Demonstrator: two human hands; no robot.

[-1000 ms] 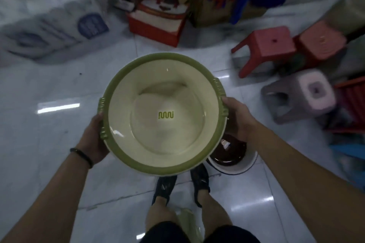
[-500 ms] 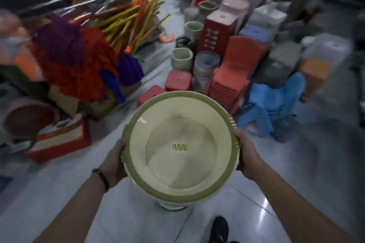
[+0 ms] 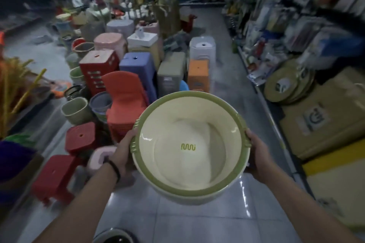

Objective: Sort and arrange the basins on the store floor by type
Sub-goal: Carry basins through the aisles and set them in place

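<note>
In the near aisle, above the tiled floor [image 3: 197, 221]: holds cream green-rimmed basin [image 3: 189, 162], gripping its side handles with left hand [image 3: 123, 154] and right hand [image 3: 256, 156]. Stands just right of red stools [image 3: 80, 138].

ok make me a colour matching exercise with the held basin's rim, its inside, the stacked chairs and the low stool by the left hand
1 basin rim
2 basin inside
3 stacked chairs
4 low stool by the left hand

a pink
b cream
c green
d red

Pairs: 1-c, 2-b, 3-d, 4-a
</note>
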